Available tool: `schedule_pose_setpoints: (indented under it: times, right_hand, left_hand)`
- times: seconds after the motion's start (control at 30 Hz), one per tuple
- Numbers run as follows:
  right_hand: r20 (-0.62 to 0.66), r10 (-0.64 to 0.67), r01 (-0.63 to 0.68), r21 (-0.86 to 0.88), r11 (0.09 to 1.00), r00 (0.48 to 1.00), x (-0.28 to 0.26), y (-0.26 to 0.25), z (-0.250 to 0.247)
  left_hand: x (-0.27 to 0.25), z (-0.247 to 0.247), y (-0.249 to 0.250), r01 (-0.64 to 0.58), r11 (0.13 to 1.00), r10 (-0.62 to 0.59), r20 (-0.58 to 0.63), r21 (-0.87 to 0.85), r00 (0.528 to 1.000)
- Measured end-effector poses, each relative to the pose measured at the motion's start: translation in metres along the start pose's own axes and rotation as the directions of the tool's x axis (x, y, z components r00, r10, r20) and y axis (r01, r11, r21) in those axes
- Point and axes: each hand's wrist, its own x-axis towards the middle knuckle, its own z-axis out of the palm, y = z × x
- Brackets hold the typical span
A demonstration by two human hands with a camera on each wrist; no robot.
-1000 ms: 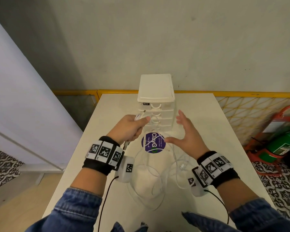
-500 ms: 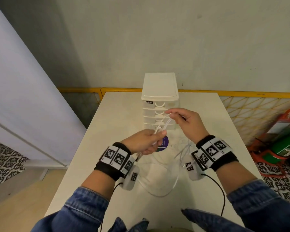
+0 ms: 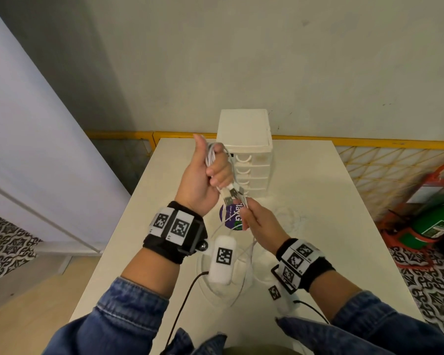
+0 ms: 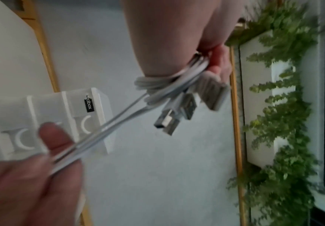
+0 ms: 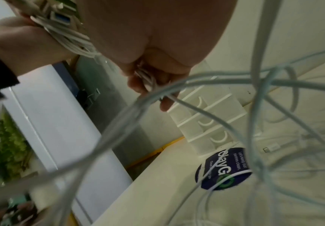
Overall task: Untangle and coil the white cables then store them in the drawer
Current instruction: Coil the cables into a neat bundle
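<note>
Along the near edge of the worktop, loose loops of the white cables are seen lying on the surface, trailing up toward the hands. Just beyond them, a round purple sticker is stuck flat on the worktop, crossed by a strand. Above the sticker, the right hand is held with its fingers pinched together on several strands. From there the strands are drawn taut, upward and to the left, to the left hand, which is raised higher, thumb up, with its fingers curled round a bundle of wound cable. Three plugs are left hanging out of the bottom of that fist, two with metal USB ends. In the left wrist view the bundle is shown wrapped around the fingers. Behind both hands, toward the far edge of the worktop, a small white drawer unit is stood upright, with all of its visible drawers closed, their curved handles facing the person.
</note>
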Motion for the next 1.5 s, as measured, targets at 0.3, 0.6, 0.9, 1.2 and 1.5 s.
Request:
schedule_pose_setpoints:
  times: [0.3, 0.6, 0.9, 1.2, 1.5]
  right_hand:
    - [0.22, -0.114, 0.16, -0.208, 0.965, 0.969, -0.003, -0.017, 0.008]
    - [0.082, -0.2, 0.215, -0.253, 0.943, 0.976, 0.013, -0.037, -0.022]
    - [0.094, -0.033, 0.04, -0.064, 0.997, 0.995, 0.016, -0.022, -0.043]
    - [0.122, 0.034, 0.015, -0.378, 0.926, 0.992, 0.009, 0.017, -0.065]
    - [0.068, 0.215, -0.177, -0.359, 0.916, 0.974, -0.027, 0.053, -0.066]
  left_hand:
    - [0.01, -0.01, 0.003, -0.231, 0.863, 0.393, -0.309, 0.449, 0.866]
    - [-0.003, -0.036, -0.016, 0.221, 0.056, 0.031, -0.222, 0.974, 0.974]
    - [-0.018, -0.033, -0.013, 0.422, 0.403, -0.445, -0.229, 0.812, 0.866]
    - [-0.027, -0.049, -0.005, 0.497, 0.197, -0.303, -0.429, 0.845, 0.851]
    - [-0.018, -0.061, 0.045, 0.485, 0.318, 0.283, -0.569, 0.815, 0.772]
